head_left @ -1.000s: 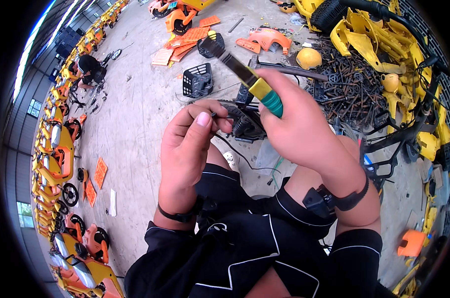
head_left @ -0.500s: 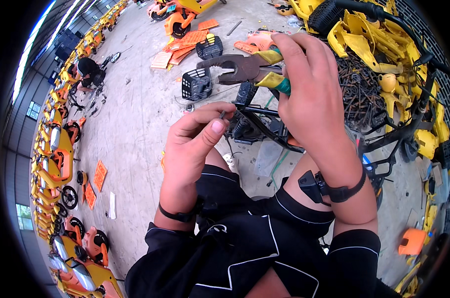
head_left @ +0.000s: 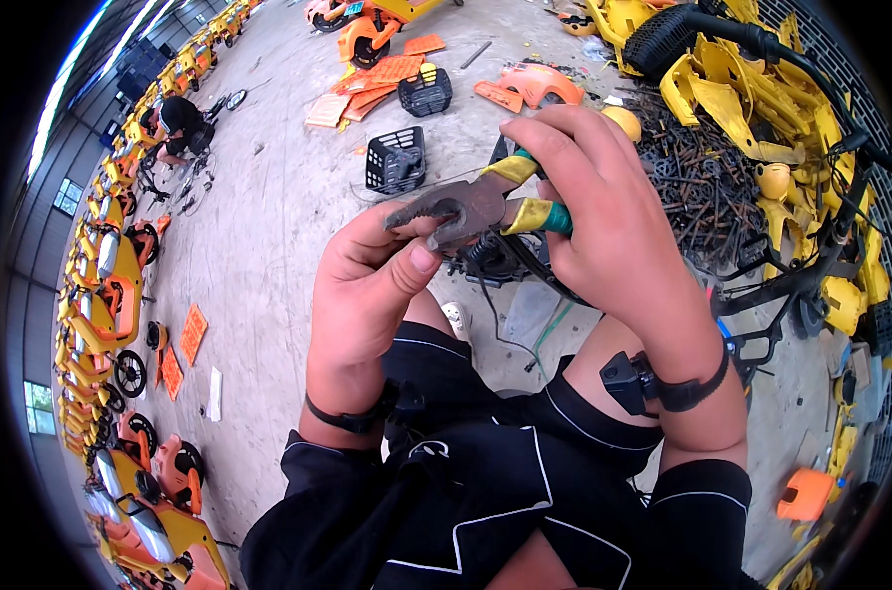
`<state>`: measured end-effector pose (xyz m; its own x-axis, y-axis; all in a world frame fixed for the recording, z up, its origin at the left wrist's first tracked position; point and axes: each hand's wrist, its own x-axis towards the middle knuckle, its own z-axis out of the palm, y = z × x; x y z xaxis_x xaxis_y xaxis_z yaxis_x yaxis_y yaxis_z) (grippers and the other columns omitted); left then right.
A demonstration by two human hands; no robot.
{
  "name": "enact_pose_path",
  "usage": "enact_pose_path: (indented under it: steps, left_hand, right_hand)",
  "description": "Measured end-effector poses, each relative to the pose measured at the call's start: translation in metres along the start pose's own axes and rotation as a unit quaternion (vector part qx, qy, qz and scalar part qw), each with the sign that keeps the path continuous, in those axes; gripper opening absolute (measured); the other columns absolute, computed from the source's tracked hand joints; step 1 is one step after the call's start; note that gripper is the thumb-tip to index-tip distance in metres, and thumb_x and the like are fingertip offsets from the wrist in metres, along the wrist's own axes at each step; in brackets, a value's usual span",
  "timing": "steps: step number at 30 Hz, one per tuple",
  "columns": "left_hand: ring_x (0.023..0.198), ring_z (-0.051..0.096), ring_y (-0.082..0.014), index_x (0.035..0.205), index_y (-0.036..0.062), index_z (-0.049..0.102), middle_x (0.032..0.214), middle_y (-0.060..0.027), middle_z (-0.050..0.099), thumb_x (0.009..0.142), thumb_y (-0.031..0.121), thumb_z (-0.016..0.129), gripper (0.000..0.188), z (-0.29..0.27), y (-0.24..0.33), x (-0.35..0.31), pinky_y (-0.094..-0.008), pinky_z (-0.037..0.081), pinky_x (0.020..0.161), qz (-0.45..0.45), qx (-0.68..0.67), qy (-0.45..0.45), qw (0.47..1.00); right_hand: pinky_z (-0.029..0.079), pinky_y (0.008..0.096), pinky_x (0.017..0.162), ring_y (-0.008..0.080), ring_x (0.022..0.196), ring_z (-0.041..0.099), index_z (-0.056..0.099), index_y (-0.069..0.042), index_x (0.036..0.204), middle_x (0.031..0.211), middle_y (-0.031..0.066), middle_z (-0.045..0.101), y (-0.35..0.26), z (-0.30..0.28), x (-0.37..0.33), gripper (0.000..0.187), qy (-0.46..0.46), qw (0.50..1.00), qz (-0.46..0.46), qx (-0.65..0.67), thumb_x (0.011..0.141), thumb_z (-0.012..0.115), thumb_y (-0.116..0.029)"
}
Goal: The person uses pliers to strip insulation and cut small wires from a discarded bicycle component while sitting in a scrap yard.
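Observation:
My right hand grips a pair of pliers with rusty jaws and yellow-and-green handles. The jaws are parted and point left, at the fingertips of my left hand. Thumb and forefinger of that hand are pinched together on a small dark piece, now mostly hidden by the jaws and fingers. I cannot tell whether the jaws touch it. Below the hands, partly covered by them, is a black frame with a dark mechanism, and a thin cable hangs from there.
Black baskets and orange panels lie on the concrete floor ahead. At right are a heap of dark metal parts, yellow covers and a black tubular frame. Yellow scooters line the left; a person crouches nearby.
The pliers have come down and left, so their jaws now overlap my left fingertips. My right hand has lowered slightly with them, while the left hand keeps its pinch.

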<state>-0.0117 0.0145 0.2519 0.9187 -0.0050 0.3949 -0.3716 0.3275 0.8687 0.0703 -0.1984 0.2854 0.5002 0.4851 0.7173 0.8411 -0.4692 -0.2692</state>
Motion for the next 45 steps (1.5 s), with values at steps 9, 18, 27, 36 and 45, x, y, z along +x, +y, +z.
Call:
enact_pose_path:
  steps: [9,18,27,36,45]
  left_hand:
    - [0.109,0.065,-0.0262,0.109,-0.0023,0.07,0.116,-0.0178,0.069,0.094,0.018,0.071,0.025,0.001,0.006,0.005,-0.0403,0.049,0.096,0.066,0.044,-0.019,0.997]
    - [0.108,0.065,-0.0277,0.109,-0.0033,0.071,0.117,-0.0197,0.069,0.094,0.02,0.071,0.028,-0.002,0.006,0.006,-0.0407,0.05,0.094,0.084,0.07,-0.035,0.993]
    - [0.107,0.066,-0.0298,0.107,-0.0044,0.07,0.115,-0.0223,0.069,0.095,0.023,0.069,0.03,0.001,0.009,0.006,-0.0418,0.051,0.093,0.099,0.09,-0.043,0.99]
    - [0.105,0.066,-0.0319,0.105,-0.0045,0.071,0.113,-0.0241,0.069,0.093,0.02,0.07,0.027,-0.002,0.004,0.01,-0.043,0.051,0.092,0.097,0.08,-0.042,0.991]
    - [0.103,0.066,-0.031,0.1,-0.0039,0.072,0.111,-0.0237,0.069,0.092,0.023,0.072,0.028,-0.003,0.006,0.009,-0.0417,0.051,0.09,0.095,0.094,-0.045,0.99]
  right_hand:
    - [0.051,0.0444,0.091,0.0384,0.118,0.054,0.057,-0.008,0.127,0.121,0.014,0.056,-0.003,-0.003,0.003,0.067,0.016,1.0,-0.02,0.017,0.064,0.06,0.014]
    - [0.053,0.0444,0.087,0.0396,0.118,0.054,0.057,-0.008,0.127,0.121,0.0151,0.055,-0.008,-0.006,0.001,0.064,0.018,1.0,-0.02,0.014,0.066,0.06,0.013]
    - [0.053,0.0446,0.083,0.0392,0.111,0.057,0.055,-0.007,0.124,0.115,0.0162,0.055,-0.009,-0.007,-0.001,0.049,0.03,0.998,-0.039,-0.048,0.077,0.058,0.005]
    - [0.054,0.0429,0.08,0.0383,0.109,0.056,0.054,-0.008,0.121,0.112,0.016,0.053,-0.007,-0.011,0.001,0.042,0.025,0.992,-0.055,-0.11,0.08,0.058,-0.001]
    - [0.048,0.0473,0.097,0.0426,0.121,0.051,0.053,-0.007,0.131,0.128,0.0173,0.05,-0.008,-0.007,-0.005,0.075,-0.009,1.0,-0.006,-0.011,0.06,0.058,0.018]
